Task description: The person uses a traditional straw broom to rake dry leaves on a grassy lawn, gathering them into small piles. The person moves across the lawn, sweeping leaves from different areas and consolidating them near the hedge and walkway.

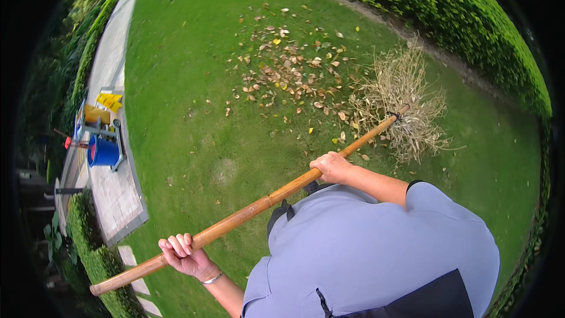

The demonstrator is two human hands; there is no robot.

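Observation:
A long bamboo-handled broom slants across the view, its twig head down on the lawn at the right. My left hand, with a bracelet at the wrist, is wrapped round the handle near its free end at the lower left. Farther along, my right hand grips the handle from above, between the handle's middle and the twigs. Dry brown and yellow leaves lie scattered on the grass beyond the handle, some against the left side of the twig head.
A clipped hedge curves along the upper right. At the left, a cleaning cart with a blue bucket and a yellow folded sign stands on a paved path. A low hedge borders the lower left.

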